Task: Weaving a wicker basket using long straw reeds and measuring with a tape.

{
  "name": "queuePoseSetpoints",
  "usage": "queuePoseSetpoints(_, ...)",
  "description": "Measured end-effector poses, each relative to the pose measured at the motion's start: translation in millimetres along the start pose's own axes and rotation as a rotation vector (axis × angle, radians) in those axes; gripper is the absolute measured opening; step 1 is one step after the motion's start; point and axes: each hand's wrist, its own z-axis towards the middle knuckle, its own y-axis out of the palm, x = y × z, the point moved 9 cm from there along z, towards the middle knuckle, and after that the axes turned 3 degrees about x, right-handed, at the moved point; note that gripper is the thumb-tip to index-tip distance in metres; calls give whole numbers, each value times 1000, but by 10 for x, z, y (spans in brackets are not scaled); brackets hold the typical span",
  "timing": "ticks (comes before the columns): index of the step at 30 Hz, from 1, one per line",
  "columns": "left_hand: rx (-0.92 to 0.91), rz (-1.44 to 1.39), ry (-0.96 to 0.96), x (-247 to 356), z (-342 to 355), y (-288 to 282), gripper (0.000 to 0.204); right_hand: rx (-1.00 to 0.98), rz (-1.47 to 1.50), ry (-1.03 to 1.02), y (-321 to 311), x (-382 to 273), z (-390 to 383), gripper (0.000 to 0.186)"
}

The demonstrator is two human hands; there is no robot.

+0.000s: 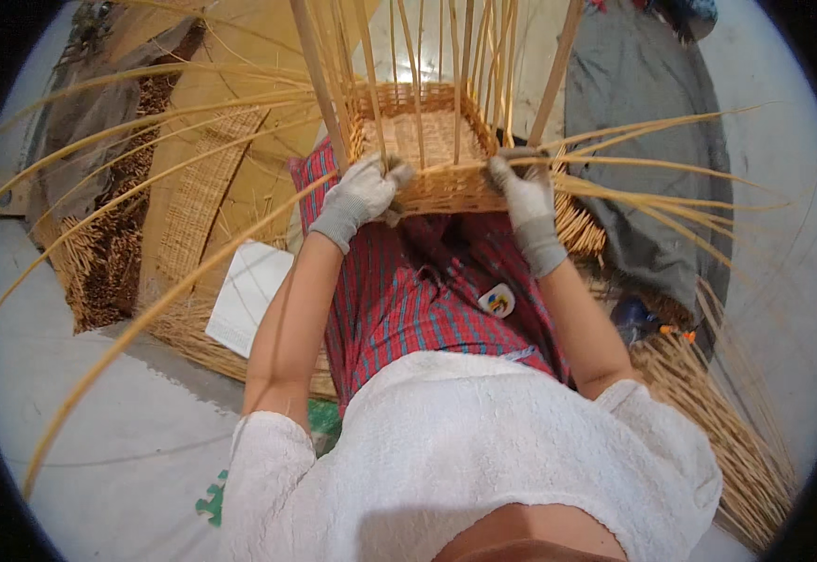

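Note:
A half-woven rectangular wicker basket point(446, 190) sits in front of me, over a red striped cloth on my lap. Tall upright stakes point(418, 80) rise from its walls. Long loose canes point(193, 258) fan out to both sides. My left hand point(363, 194), in a white and grey work glove, is closed on the near left corner at the rim. At the near right corner my right hand point(527, 192), gloved likewise, is closed on the rim, its thumb towards the weave. Exactly which strands lie under the fingers is hidden.
To the left lie a woven strip point(204, 183) on tan sheeting, a dark-ended bundle of sticks point(113, 244) and a white board point(247, 292). Grey cloth point(629, 122) covers material at the right. A large bundle of thin canes point(732, 440) lies at the lower right.

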Motion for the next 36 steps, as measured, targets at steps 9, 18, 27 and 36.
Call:
queuePoseSetpoints(9, 342, 374, 92, -10, 75, -182, 56, -326, -600, -719, 1809, -1490, 283, 47)
queuePoseSetpoints(18, 287, 26, 163, 2, 135, -168, 40, -36, 215, -403, -59, 7, 53, 25)
queuePoseSetpoints(27, 798, 66, 420, 436, -146, -438, 41, -33, 105, -152, 1, -689, -149, 13)
queuePoseSetpoints(36, 6, 25, 114, 217, 486, 876, 37, 26, 87, -228, -127, -818, 266, 41)
